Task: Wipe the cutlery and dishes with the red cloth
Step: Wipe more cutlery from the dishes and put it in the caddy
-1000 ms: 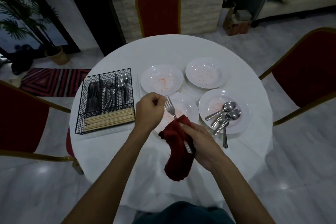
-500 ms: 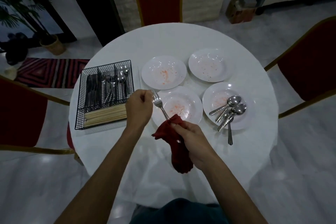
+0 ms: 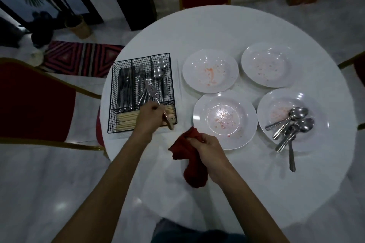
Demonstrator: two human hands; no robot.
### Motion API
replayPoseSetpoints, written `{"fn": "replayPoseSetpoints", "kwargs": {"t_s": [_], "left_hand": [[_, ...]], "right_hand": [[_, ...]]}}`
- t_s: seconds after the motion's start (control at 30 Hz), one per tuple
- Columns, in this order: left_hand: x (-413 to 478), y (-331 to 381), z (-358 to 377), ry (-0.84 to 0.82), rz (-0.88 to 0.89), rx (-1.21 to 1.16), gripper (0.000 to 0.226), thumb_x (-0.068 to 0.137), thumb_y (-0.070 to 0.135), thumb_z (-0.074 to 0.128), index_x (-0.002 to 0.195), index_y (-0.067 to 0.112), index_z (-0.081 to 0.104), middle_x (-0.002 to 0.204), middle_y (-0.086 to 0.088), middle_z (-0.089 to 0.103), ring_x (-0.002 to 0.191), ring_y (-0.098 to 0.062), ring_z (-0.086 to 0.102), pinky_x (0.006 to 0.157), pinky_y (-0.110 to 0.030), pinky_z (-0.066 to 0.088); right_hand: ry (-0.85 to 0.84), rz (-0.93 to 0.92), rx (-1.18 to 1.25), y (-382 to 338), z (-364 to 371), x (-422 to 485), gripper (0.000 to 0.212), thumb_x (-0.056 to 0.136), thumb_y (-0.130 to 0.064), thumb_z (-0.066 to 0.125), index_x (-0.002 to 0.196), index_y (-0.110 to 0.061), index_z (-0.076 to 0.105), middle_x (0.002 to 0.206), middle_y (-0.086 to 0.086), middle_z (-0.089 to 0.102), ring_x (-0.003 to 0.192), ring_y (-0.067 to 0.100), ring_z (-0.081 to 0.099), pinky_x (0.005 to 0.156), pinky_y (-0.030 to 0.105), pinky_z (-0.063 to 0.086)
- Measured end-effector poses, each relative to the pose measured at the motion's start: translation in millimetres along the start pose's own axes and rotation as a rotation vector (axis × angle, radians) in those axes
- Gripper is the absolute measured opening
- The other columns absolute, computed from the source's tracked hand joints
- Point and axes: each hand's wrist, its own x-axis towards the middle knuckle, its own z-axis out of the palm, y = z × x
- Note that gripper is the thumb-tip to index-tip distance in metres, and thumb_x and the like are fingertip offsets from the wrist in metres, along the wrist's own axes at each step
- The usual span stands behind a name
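Dim dining room, pale floor. Round white bench [image 3: 217, 25] with red chairs [image 3: 29, 100] at 9 and 12 o'clock. A striped rug [image 3: 79, 57] lies on the floor at 10.

Wire basket [image 3: 113, 94] on the bench at 9 o'clock. It is divided: knives on the left, forks in the middle, spoons on the right, chopsticks [image 3: 126, 122] across the near section.

Four white plates, all spotted with orange residue:
- far-left plate [image 3: 193, 73] at 12
- far-right plate [image 3: 246, 63] at 1
- near plate [image 3: 201, 120] at bench centre
- right plate [image 3: 320, 108] at 3, with several spoons [image 3: 296, 113] lying in it; one handle sticks out over the rim at 6.

Left grip [image 3: 150, 116] is over the near edge of the basket, fingers curled round a fork [image 3: 153, 94]. The tines point to 11 over the middle section and the handle end pokes out toward 5. The fork is blurred, so we cannot tell whether it touches the cutlery below.

Right grip [image 3: 209, 152] is at 7 o'clock of the near plate, just beside its rim, fingers bunched tight on the cloth [image 3: 194, 171]. The red cloth hangs down from the fist toward 6, with a peak of it standing up toward 11. We see no contact between the cloth and any plate.
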Motion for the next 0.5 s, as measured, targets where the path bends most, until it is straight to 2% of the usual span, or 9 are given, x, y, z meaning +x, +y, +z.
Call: {"fn": "replayPoseSetpoints", "kwargs": {"t_s": [0.13, 0.2, 0.27, 0.33, 0.4, 0.5], "left_hand": [[67.3, -1.5, -33.7, 0.175, 0.035, 0.101, 0.016, 0.102, 0.017, 0.058, 0.094, 0.012, 0.071, 0.089, -0.003, 0.071, 0.083, -0.018, 0.065, 0.072, -0.030, 0.052], [89.2, -4.6, -39.7, 0.212, 0.049, 0.208, 0.018, 0.101, 0.020, 0.060, 0.095, 0.012, 0.075, 0.081, 0.003, 0.068, 0.073, -0.012, 0.060, 0.063, -0.023, 0.047], [106.3, -6.0, -40.8, 0.235, 0.057, 0.264, 0.019, 0.100, 0.022, 0.061, 0.098, 0.012, 0.078, 0.079, 0.005, 0.067, 0.064, -0.006, 0.055, 0.060, -0.023, 0.045], [122.8, -5.7, -42.1, 0.231, 0.033, 0.269, 0.019, 0.100, 0.023, 0.062, 0.093, 0.014, 0.078, 0.076, 0.004, 0.066, 0.061, -0.008, 0.055, 0.059, -0.024, 0.047], [137.4, -5.4, -44.5, 0.220, -0.005, 0.245, 0.021, 0.099, 0.023, 0.062, 0.085, 0.017, 0.077, 0.073, -0.001, 0.068, 0.060, -0.016, 0.058, 0.062, -0.029, 0.053], [149.6, -3.7, -45.9, 0.211, -0.013, 0.323, 0.033, 0.099, 0.025, 0.060, 0.069, 0.014, 0.068, 0.071, -0.006, 0.065, 0.060, -0.020, 0.057, 0.061, -0.030, 0.050]], "right_hand": [[0.042, 0.056, 0.036, 2.0, 3.9, 13.4, 0.011, 0.095, -0.016, 0.068, 0.096, -0.008, 0.076, 0.087, 0.012, 0.079, 0.088, 0.032, 0.076, 0.090, 0.045, 0.060], [0.067, 0.081, 0.082, 0.0, 7.5, 20.0, 0.014, 0.096, -0.014, 0.067, 0.101, -0.004, 0.075, 0.091, 0.017, 0.078, 0.090, 0.038, 0.075, 0.090, 0.052, 0.060], [0.087, 0.096, 0.135, -3.8, 8.5, 24.9, 0.016, 0.097, -0.011, 0.065, 0.105, -0.001, 0.073, 0.091, 0.020, 0.078, 0.083, 0.036, 0.076, 0.076, 0.048, 0.064], [0.105, 0.104, 0.178, -8.6, 4.9, 28.1, 0.015, 0.098, -0.009, 0.062, 0.105, -0.001, 0.073, 0.089, 0.020, 0.077, 0.073, 0.030, 0.076, 0.059, 0.036, 0.061], [0.121, 0.097, 0.200, -11.2, -2.6, 30.8, 0.016, 0.099, -0.010, 0.061, 0.106, -0.003, 0.074, 0.090, 0.018, 0.078, 0.074, 0.027, 0.076, 0.058, 0.031, 0.059], [0.157, 0.093, 0.256, -13.2, -16.3, 29.9, 0.018, 0.099, -0.012, 0.060, 0.108, -0.005, 0.074, 0.093, 0.017, 0.079, 0.079, 0.029, 0.077, 0.064, 0.033, 0.060]]}}
